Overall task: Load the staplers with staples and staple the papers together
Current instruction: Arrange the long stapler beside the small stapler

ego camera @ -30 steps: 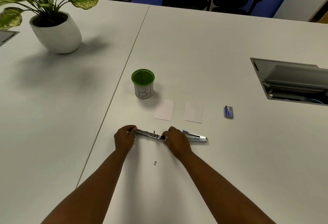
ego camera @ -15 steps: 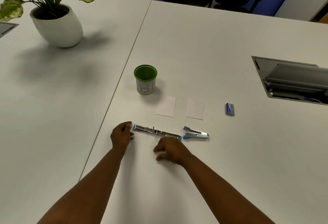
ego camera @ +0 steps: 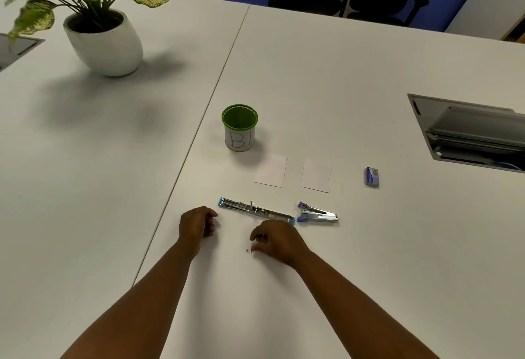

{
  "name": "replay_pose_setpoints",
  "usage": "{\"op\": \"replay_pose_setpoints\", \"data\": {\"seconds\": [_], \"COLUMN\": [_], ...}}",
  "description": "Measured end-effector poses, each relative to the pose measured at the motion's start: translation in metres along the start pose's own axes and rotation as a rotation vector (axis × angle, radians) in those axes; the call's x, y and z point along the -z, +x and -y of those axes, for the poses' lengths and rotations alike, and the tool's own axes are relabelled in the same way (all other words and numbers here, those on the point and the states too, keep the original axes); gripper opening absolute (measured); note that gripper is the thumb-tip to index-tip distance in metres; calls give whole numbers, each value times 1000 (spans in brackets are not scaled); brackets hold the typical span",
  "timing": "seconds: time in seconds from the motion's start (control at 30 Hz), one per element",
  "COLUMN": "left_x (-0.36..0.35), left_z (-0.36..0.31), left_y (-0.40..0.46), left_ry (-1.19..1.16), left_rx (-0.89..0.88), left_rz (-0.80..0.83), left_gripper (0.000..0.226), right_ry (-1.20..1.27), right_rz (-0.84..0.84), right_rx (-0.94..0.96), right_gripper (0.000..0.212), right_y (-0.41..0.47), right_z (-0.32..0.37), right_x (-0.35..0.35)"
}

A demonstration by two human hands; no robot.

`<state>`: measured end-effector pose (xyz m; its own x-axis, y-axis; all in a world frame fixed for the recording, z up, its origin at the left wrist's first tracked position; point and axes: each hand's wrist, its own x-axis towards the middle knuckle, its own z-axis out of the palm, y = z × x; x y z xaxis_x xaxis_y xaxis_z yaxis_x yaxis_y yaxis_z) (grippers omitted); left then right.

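Observation:
A silver stapler (ego camera: pixel 255 211) with light-blue ends lies opened out flat on the white table. To its right sits a smaller stapler (ego camera: pixel 316 214) with purple-blue parts, closed. Two small white papers (ego camera: pixel 270 171) (ego camera: pixel 316 174) lie side by side behind them. Farther right lies a blue staple box (ego camera: pixel 372 177). My right hand (ego camera: pixel 277 240) is just in front of the opened stapler, its curled fingertips pinching a tiny strip of staples (ego camera: pixel 249 250) on the table. My left hand (ego camera: pixel 197 225) rests loosely curled near the stapler's left end, holding nothing.
A green-rimmed cup (ego camera: pixel 240 127) marked "B1" stands behind the papers. A potted plant (ego camera: pixel 105 43) is at the far left. An open cable hatch (ego camera: pixel 468 134) is set into the table at the right. Office chairs line the far edge.
Both hands have let go of the opened stapler, which now lies flat. My right hand pulled back toward me onto the staple strip; my left hand drew slightly off the stapler's end.

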<state>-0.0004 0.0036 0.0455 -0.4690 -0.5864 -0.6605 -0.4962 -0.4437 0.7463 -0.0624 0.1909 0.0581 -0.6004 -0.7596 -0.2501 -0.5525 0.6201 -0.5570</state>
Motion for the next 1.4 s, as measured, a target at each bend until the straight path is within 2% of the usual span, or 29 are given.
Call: {"op": "replay_pose_setpoints", "data": {"seconds": [0.13, 0.23, 0.33, 0.43, 0.5, 0.6, 0.73, 0.93, 1.1, 1.17, 1.27, 1.4], "left_x": [-2, -3, -3, -8, -14, -20, -17, -13, -11, -11, -12, -13], "left_z": [-4, -7, -9, -10, -11, -12, -14, -17, -19, -19, -18, -17], "left_y": [-8, -12, -16, -20, -22, -23, -20, -20, -18, -19, -19, -19], "left_ry": [41, 123, 201, 218, 163, 82, 73, 111, 100, 94, 100, 107], "left_rx": [45, 78, 152, 267, 318, 331, 327, 268, 255, 251, 252, 264], "left_rz": [113, 196, 352, 554, 602, 593, 535, 435, 416, 406, 401, 409], "left_gripper": [25, 25, 25, 27, 30, 36, 38, 38, 38, 38, 39, 38], "right_ry": [-71, -124, -81, 136, 199, 236, 255, -125, -353, -500, -583, -618], "right_rz": [76, 53, -61, -235, -244, -185, -306, -19, -17, 83, 57, 64], "right_rx": [70, 76, 52, -2, -19, -36, -144, -30, 117, 102, 91, 104], "right_gripper": [24, 20, 20, 17, 18, 26, 16, 23, 19, 12, 32, 36], "right_y": [-3, -1, 0, 4, 7, 11, 10, 2, 3, 2, 9, 7], "right_z": [5, 4, 4, 11, 17, 20, 13, 1, -1, 3, 5, 9], "right_x": [-6, -11, -8, 0, 5, 8, 9, -7, -17, -15, -19, -19]}}
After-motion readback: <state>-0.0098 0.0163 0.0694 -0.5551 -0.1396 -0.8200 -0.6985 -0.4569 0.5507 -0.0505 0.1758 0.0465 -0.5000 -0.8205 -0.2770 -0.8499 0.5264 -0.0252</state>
